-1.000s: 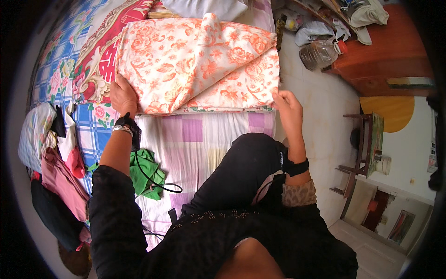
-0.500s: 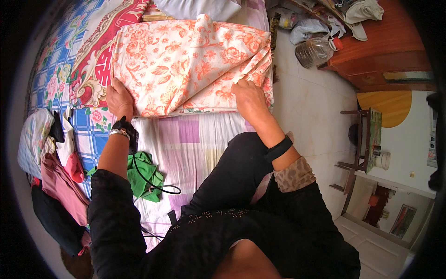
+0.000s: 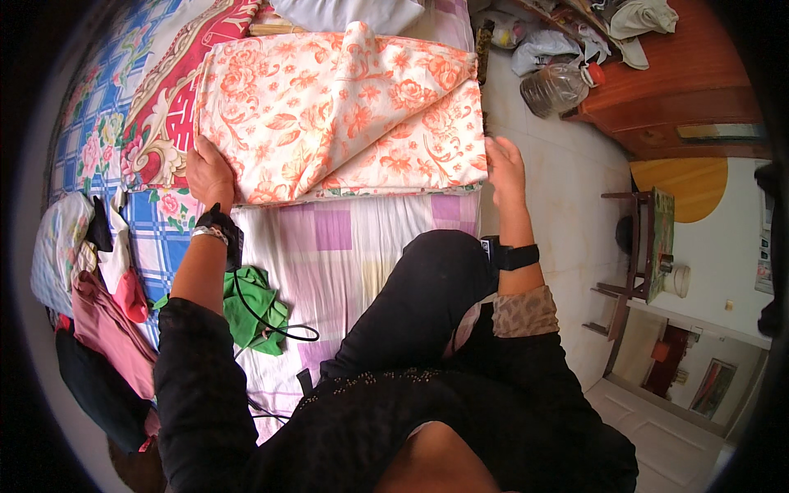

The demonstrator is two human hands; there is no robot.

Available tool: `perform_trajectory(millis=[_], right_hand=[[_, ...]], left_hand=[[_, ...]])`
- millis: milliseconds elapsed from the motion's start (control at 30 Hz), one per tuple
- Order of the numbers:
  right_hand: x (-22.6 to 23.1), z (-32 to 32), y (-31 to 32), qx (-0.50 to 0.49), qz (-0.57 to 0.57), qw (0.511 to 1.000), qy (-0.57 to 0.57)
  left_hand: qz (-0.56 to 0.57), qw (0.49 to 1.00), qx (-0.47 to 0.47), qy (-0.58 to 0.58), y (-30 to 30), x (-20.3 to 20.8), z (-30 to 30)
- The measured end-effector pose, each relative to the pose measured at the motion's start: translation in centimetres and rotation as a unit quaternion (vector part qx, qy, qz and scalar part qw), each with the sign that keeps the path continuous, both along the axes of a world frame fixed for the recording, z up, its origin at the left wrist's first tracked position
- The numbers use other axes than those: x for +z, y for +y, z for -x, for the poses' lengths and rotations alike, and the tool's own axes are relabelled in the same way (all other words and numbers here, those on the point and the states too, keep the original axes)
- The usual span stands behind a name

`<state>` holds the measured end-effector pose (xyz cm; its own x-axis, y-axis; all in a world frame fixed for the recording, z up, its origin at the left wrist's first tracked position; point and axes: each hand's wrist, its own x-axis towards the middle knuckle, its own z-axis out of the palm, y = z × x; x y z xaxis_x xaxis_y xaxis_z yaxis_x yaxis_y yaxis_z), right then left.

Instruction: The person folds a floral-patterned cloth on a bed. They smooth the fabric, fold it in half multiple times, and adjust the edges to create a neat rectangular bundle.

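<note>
A folded cloth, white with orange flowers, lies across the bed in front of me. A loose diagonal fold runs over its top layer, and the lower right part lies smooth. At its near left corner my left hand grips the edge, thumb on top and the other fingers mostly hidden. My right hand is at the right edge, just past the bed's side, with the cloth's margin pinched between its fingers. More layers show as a thin band along the near edge.
Beneath lies a bed sheet with pale purple squares. To the left are a red patterned cloth, a green garment with a black cord, and piled clothes. A plastic jug stands on the tiled floor.
My right hand has moved right, from on top of the cloth to its right edge. The wrinkled right part of the cloth has been drawn out flat. My left hand stays put.
</note>
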<state>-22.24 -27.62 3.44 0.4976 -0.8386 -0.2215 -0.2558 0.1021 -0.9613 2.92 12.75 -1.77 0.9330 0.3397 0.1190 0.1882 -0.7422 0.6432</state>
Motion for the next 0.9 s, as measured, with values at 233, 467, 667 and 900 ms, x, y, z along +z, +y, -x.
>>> perform_trajectory(millis=[233,467,667,900], right_hand=[[1.3,1.1,-0.5,0.092,-0.117,0.989,0.015],[2.4,-8.2,9.0,0.286,0.487,0.817,0.114],[2.1,-8.3,8.4,0.344,0.230,0.909,0.052],[2.4,-4.8,4.6,0.292,0.193,0.934,0.074]], left_hand=[[0.001,1.000,-0.002,-0.006,0.1,-0.2,-0.1],[0.004,1.000,-0.013,-0.005,0.2,-0.2,-0.2],[0.008,1.000,0.001,0.009,0.0,0.0,-0.1],[0.000,1.000,0.009,0.014,0.1,0.1,-0.1]])
